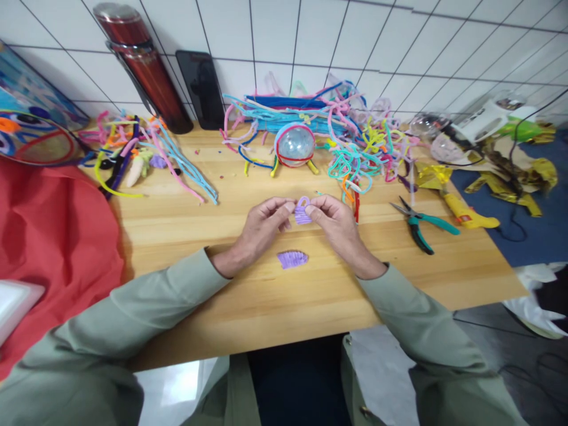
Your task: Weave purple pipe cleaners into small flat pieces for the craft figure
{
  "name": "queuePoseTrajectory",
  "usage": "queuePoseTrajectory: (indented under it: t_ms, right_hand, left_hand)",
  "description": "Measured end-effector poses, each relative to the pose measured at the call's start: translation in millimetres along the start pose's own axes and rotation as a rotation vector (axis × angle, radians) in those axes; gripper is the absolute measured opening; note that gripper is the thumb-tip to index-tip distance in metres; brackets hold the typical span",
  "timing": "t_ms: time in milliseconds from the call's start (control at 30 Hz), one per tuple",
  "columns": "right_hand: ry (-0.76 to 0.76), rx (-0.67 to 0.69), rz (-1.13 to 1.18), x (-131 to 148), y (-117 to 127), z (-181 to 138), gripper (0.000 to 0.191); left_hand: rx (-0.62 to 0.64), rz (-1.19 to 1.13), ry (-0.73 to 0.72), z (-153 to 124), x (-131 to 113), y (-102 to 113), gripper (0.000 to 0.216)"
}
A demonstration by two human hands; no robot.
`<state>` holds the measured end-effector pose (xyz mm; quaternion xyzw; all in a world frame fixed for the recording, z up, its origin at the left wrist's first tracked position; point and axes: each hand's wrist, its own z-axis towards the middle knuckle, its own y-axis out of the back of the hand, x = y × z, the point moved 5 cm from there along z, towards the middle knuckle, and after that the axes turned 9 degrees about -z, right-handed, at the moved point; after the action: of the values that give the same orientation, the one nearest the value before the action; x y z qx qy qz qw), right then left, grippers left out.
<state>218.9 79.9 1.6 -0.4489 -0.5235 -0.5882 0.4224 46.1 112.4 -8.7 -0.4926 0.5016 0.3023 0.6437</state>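
My left hand (262, 223) and my right hand (333, 220) meet over the middle of the wooden table (177, 236). Both pinch a small purple pipe-cleaner piece (303, 211) between their fingertips; it has a loop on top and a wound body. A second purple wound piece (292, 259), fan-shaped, lies flat on the table just in front of my hands. Both sleeves are grey-green.
A clear plastic ball (294, 144) wrapped in pipe cleaners sits behind my hands amid a heap of coloured pipe cleaners (355, 136). Teal pliers (421, 225) and a yellow glue gun (465, 214) lie right. More pipe cleaners (146, 157), a red bottle (142, 65), a phone (202, 89) and red cloth (53, 236) lie left.
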Motion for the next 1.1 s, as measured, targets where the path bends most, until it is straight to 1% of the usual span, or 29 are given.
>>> queuePoseTrajectory:
  t_ms: [100,167,267,367,500,667,800,1000,1100]
  right_hand:
    - [-0.012,0.007,0.017,0.1,0.2,0.9,0.028]
    - [-0.023,0.014,0.027,-0.2,-0.2,1.2,0.026]
    - [-0.034,0.022,0.04,-0.7,-1.1,1.6,0.027]
    - [-0.038,0.038,0.031,-0.2,-1.9,1.7,0.03]
    - [-0.028,0.082,0.026,1.2,-2.0,1.8,0.034]
    - [-0.026,0.12,0.033,-1.9,-1.2,4.1,0.04]
    - [-0.011,0.134,-0.028,-5.8,-3.5,6.9,0.037]
    - [-0.033,0.092,-0.098,-10.0,-3.6,6.7,0.028]
    - [-0.029,0.098,-0.095,-9.5,-3.8,4.8,0.03]
  left_hand:
    - [-0.004,-0.096,0.057,0.0,1.8,-1.1,0.047]
    - [0.002,-0.072,0.074,-0.6,2.2,-2.1,0.044]
    - [0.002,0.001,0.043,-1.0,1.1,-2.5,0.039]
    - [0.001,0.004,0.042,-0.1,2.0,-2.5,0.036]
    - [-0.028,-0.082,0.072,3.0,4.4,-0.3,0.036]
    - [-0.067,-0.172,0.068,6.0,6.8,3.6,0.038]
    - [-0.069,-0.143,0.037,6.4,8.9,3.6,0.043]
    - [-0.016,-0.085,0.013,6.5,8.1,0.9,0.045]
    - [-0.003,-0.037,0.004,6.4,5.3,1.1,0.045]
